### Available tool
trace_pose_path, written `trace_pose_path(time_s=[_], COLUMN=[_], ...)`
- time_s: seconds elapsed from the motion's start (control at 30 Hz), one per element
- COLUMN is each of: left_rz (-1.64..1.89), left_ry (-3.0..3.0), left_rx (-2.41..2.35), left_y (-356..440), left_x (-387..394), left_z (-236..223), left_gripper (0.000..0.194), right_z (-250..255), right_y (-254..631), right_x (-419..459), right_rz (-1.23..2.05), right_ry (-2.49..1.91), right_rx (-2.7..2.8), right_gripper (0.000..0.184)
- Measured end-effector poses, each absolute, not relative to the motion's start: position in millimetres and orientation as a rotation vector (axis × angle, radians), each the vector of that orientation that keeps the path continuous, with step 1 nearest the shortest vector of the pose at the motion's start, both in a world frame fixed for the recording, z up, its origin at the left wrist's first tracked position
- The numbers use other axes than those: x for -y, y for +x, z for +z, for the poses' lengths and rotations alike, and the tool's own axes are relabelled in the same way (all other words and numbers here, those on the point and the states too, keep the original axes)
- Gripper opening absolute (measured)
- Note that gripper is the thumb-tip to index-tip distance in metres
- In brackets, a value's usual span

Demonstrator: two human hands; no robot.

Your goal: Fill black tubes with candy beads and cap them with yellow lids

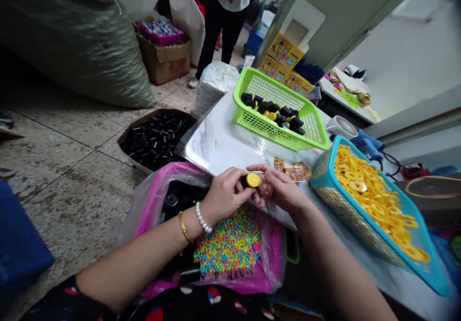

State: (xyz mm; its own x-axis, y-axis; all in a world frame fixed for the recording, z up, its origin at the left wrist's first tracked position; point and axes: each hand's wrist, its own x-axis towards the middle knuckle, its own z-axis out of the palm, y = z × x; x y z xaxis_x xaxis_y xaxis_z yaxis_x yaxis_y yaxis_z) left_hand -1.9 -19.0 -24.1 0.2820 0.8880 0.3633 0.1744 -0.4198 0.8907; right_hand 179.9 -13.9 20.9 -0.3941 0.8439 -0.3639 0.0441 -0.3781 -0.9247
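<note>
My left hand (pixel 229 188), with a pearl bracelet and a gold bangle at the wrist, is closed around a small black bottle with a yellow cap (pixel 252 180). The cap faces up towards me. Close on the right side of the cap is my right hand (pixel 275 186), its fingers loosely bent and apart; whether they touch the bottle I cannot tell. Beneath both hands lies a pink tub (pixel 275 258) lined with clear plastic. It holds many small coloured candy balls (pixel 230 244) and black bottles (pixel 173 201).
On the white table (pixel 216 138) stand a green basket (pixel 281 131) of black-and-yellow bottles and a blue basket (pixel 324 167) of yellow rings. Small printed packets (pixel 295 172) lie between them. A sack of black pieces (pixel 154 138) is on the floor. A person (pixel 230 13) stands beyond.
</note>
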Motion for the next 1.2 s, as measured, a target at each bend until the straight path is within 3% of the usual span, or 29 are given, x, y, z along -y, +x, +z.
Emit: trace_pose_path(time_s=[0.17,0.4,0.6,0.8,0.97,1.03,1.2], left_rz=[1.224,1.128,1.120,1.223,1.167,1.042,0.758], left_ry=[1.745,1.858,1.892,1.803,2.304,2.498,2.617], left_rx=[-0.923,-0.982,-0.952,-0.896,-0.608,-0.681,-0.959], left_y=[-1,-5,-8,-14,-23,-25,-23], left_x=[22,22,13,20,27,31,30], left_z=[-25,-21,-22,-36,-47,-46,-48], left_gripper=[0.032,0.018,0.017,0.053,0.018,0.016,0.021], right_z=[21,33,48,98,140,127,32], right_y=[181,150,145,160,201,211,219], right_x=[6,23,26,-19,-34,-5,112], right_rz=[1.792,0.906,0.552,0.264,0.067,0.095,0.339], right_ry=[-1.303,-1.659,-1.699,-1.717,-1.751,-1.674,-1.556], right_rx=[1.245,1.908,2.306,2.190,1.850,1.820,1.867], right_gripper=[0.049,0.024,0.036,0.027,0.054,0.056,0.018])
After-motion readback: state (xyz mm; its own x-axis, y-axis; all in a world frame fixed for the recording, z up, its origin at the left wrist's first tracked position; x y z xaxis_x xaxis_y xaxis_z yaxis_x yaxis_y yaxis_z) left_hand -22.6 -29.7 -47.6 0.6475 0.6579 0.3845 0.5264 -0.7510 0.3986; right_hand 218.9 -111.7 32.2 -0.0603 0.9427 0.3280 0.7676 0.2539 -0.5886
